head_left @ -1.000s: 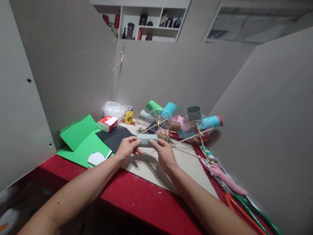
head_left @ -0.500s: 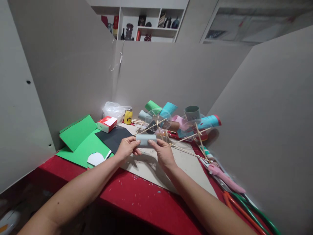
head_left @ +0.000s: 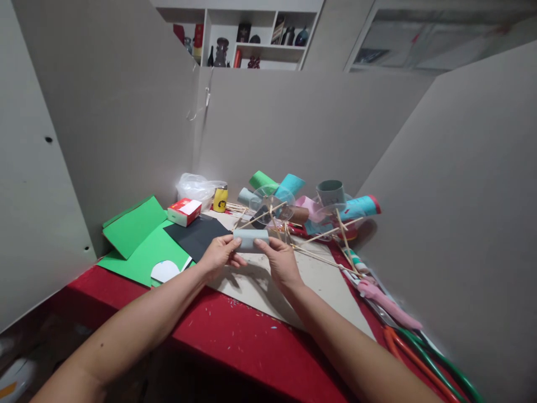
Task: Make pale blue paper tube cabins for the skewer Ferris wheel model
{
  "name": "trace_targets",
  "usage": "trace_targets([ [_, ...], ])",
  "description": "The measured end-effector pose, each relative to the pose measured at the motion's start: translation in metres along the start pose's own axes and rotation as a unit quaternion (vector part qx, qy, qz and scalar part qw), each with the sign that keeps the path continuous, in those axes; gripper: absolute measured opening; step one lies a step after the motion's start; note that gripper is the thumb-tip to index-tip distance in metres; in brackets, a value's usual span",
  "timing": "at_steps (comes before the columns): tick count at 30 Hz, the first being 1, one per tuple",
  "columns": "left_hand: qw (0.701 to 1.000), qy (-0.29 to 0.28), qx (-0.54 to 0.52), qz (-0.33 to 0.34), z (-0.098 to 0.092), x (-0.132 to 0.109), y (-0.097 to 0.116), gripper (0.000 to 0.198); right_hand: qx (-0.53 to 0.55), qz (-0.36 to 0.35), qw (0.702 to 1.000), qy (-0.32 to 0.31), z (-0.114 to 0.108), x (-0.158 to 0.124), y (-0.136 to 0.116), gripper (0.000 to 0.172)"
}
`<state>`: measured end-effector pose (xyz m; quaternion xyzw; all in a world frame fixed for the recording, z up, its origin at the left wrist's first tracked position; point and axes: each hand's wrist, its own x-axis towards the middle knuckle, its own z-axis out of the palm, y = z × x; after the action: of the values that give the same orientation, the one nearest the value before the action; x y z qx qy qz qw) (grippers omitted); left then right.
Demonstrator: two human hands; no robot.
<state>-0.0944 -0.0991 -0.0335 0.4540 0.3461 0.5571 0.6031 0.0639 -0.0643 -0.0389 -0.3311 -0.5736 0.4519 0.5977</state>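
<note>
A pale grey-blue paper roll (head_left: 250, 237) is held level above the beige board (head_left: 331, 288). My left hand (head_left: 221, 253) grips its left end between thumb and fingers, while my right hand (head_left: 279, 257) pinches the right end. Just behind the roll stands a clear plastic disc (head_left: 272, 202) with wooden sticks (head_left: 312, 238) around it. Black paper (head_left: 195, 238) lies to the left of my left hand, over green sheets (head_left: 134, 226). A white paper circle (head_left: 165, 271) rests on the green paper.
At the back are a yellow can (head_left: 220, 198), a red and white box (head_left: 183, 211), a plastic bag (head_left: 195, 189) and several coloured paper tubes (head_left: 289, 186). Pink-handled scissors (head_left: 388, 303) and orange and green handles (head_left: 428, 352) line the right edge. Grey panels enclose the red table (head_left: 235, 341).
The fingers of my left hand have shifted slightly below the roll. Both hands keep the roll in nearly the same place.
</note>
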Motion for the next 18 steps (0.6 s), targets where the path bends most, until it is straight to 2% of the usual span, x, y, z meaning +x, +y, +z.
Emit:
trace_targets([
  [6,1.0,0.012,0.0,0.01,-0.001,0.001,0.002,0.035,-0.037,-0.024,0.999,0.011,-0.001,-0.002,-0.008,0.025],
  [12,1.0,0.001,-0.001,0.011,-0.002,0.0,0.002,0.035,-0.063,-0.046,0.997,0.026,-0.001,-0.004,-0.012,0.027],
  [18,0.994,0.03,-0.1,-0.017,-0.011,0.003,0.015,0.024,-0.032,-0.081,0.992,0.091,-0.007,0.003,-0.012,0.034],
])
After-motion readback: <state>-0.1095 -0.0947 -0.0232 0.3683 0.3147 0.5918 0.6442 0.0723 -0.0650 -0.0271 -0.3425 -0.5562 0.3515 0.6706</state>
